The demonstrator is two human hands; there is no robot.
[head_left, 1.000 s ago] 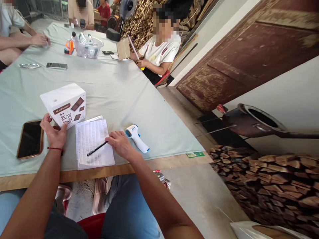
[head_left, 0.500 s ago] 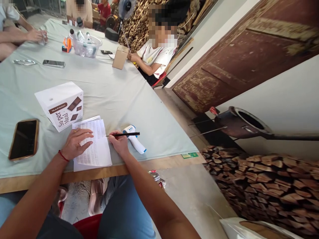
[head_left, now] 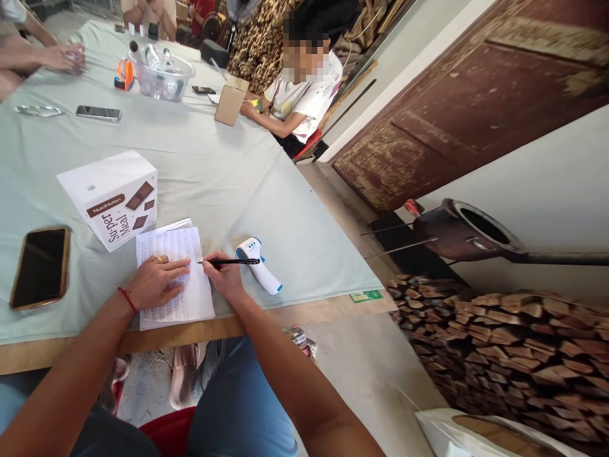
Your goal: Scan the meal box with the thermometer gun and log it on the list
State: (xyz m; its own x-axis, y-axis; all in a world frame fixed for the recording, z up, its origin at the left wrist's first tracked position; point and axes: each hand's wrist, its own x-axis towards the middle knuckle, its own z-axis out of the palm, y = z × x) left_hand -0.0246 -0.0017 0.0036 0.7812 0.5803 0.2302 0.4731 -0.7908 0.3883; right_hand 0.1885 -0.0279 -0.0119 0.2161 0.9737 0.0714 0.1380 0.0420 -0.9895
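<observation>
Two hands work at the near edge of the cloth-covered table (head_left: pixel 304 231), where a stack of closely written sheets (head_left: pixel 200 298) lies flat. Our left hand (head_left: pixel 157 282) rests on the top sheet with the fingers extended and slightly apart, the thumb set away from them; it grips nothing. Our right hand (head_left: pixel 224 276), at the stack's right edge, has its thumb and fingers clamped on a black pen (head_left: pixel 242 261). The tip points left over the sheet; we cannot tell whether it touches the paper.

For clean writing, we judge this practice sound:

1. We press the left palm evenly, so that the top sheet does not slide.
2. We hold the left fingertips clear of the pen's line; they lie near the tip.
3. We grip the pen lightly and support the wrist on the table.
4. We mind the pen's tail: in this view it crosses the infrared thermometer (head_left: pixel 263 273), toward the near right corner. A knock could spoil a stroke.
5. We leave the NutriMotion carton (head_left: pixel 118 206), beyond the stack, and the smartphone (head_left: pixel 40 266), farther left along the near edge, undisturbed.
</observation>
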